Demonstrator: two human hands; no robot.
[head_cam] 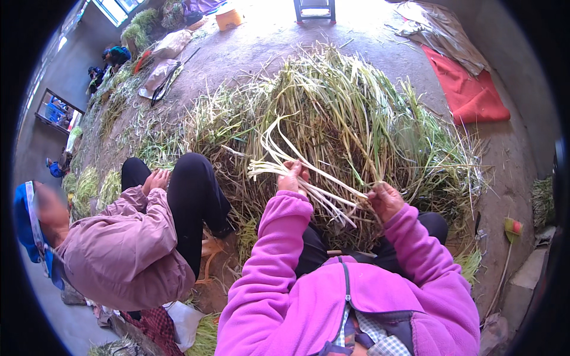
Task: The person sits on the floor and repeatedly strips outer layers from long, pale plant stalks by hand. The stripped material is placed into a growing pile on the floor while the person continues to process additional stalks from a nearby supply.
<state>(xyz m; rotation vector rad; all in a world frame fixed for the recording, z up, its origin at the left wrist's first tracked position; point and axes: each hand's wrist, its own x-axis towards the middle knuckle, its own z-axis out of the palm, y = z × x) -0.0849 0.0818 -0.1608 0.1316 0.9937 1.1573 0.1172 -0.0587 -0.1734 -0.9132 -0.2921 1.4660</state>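
My left hand (291, 177) is closed around a small bunch of long, pale plant stalks (271, 167). Their thin tips curve up and away, and the other ends fan down toward my lap. Over at the right, my right hand (385, 201) pinches a green stalk near the ends of that bunch; the fingers partly hide what they grip. Before my knees rises a big heap of cut, long-stemmed green and yellowing plants (329, 115), brown and tangled low down. Both hands are above its near side.
A co-worker (129, 244) sits close on my left, hands together at the knees. Red cloth (467, 84) lies at the far right, and a broom (512, 229) leans nearer. A yellow bucket (228, 20) and a dark chair (315, 11) stand at the back. Other people work far left.
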